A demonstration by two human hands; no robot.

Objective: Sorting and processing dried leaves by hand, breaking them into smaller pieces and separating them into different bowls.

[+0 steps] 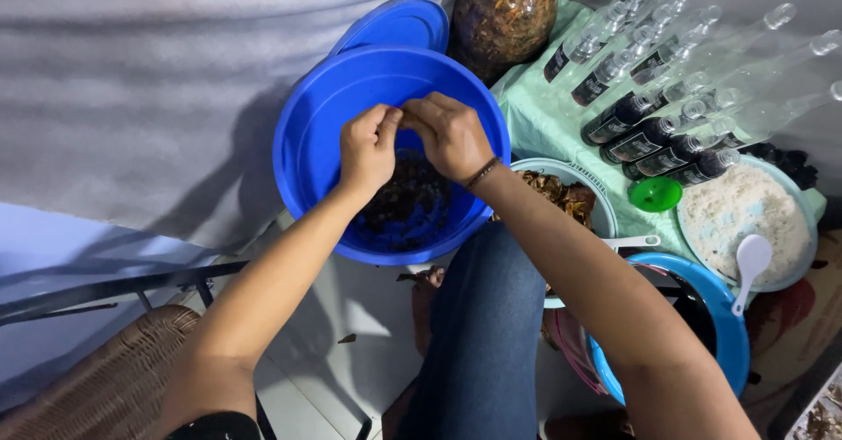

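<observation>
Both my hands are over a big blue basin (311, 133) that holds dark brown wet pulp (405, 201) at its bottom. My left hand (367, 149) and my right hand (452, 133) meet at the fingertips, pinching a small piece of the pulp between them above the heap. A thin dark bracelet sits on my right wrist. My knee in blue jeans lies just below the basin.
A blue lid (396, 24) and a clear jar of dried brown bits (507, 14) stand behind the basin. Several clear bottles (667, 107) lie on a green cloth. A bowl of white powder with a spoon (745, 221), a green funnel (655, 193), a wicker chair (105, 379).
</observation>
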